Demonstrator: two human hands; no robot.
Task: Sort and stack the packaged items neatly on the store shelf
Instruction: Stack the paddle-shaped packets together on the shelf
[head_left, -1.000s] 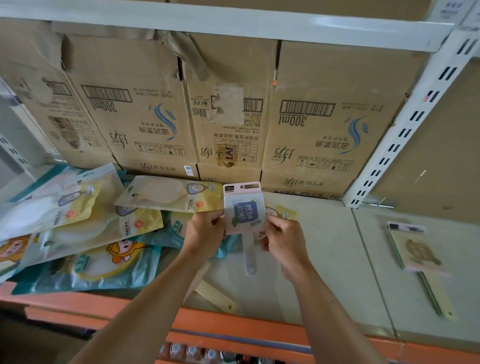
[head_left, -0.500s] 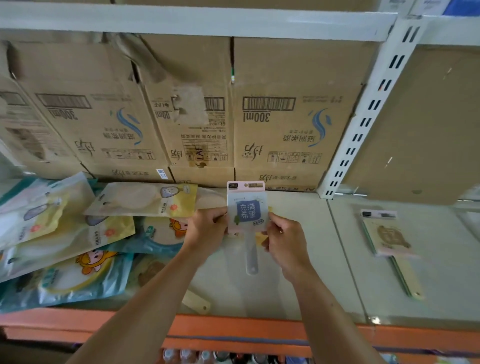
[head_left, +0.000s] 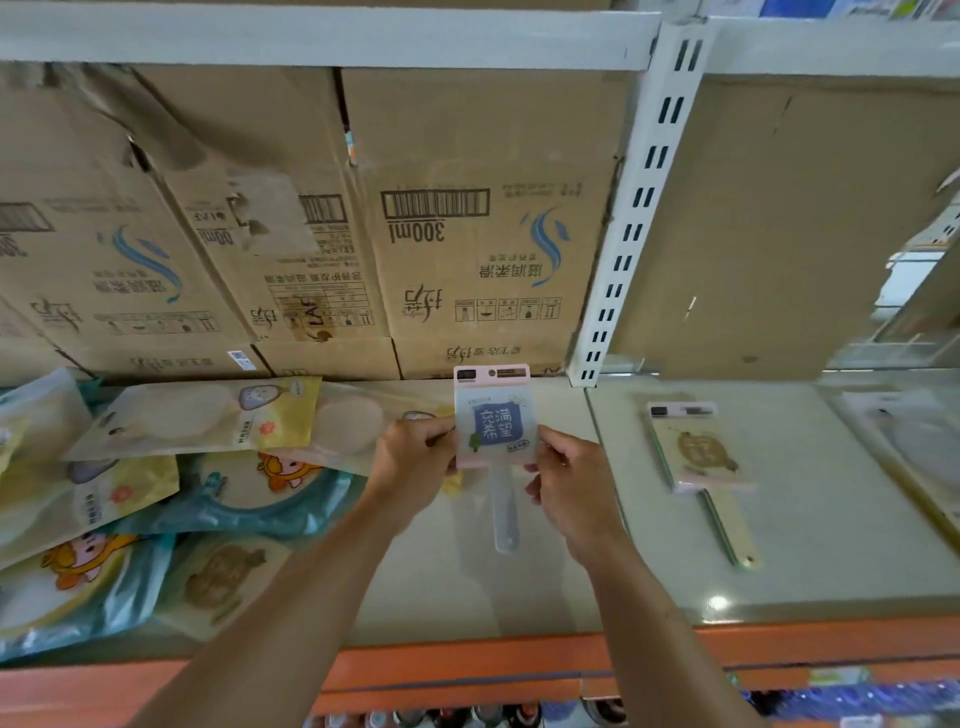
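I hold a packaged hand mirror (head_left: 493, 421) with a pink header card, a blue label and a clear handle, upright above the shelf's middle. My left hand (head_left: 413, 467) pinches its left edge and my right hand (head_left: 569, 483) pinches its right edge. A loose heap of flat pouches (head_left: 171, 467) in yellow, teal and cartoon prints covers the shelf's left half. On the right section lies a similar mirror pack (head_left: 698, 452) with a tan face and a pale handle.
Upside-down cardboard cartons (head_left: 467, 249) stand along the back of the beige shelf (head_left: 519, 587). A white slotted upright (head_left: 631, 218) divides the two bays. An orange front rail (head_left: 467, 670) edges the shelf, with bottles below. Another pale pack (head_left: 914, 441) lies at far right.
The view has swung rightward, so the pouches sit further left and the right bay shows more. Both hands keep the mirror pack held in the same grip.
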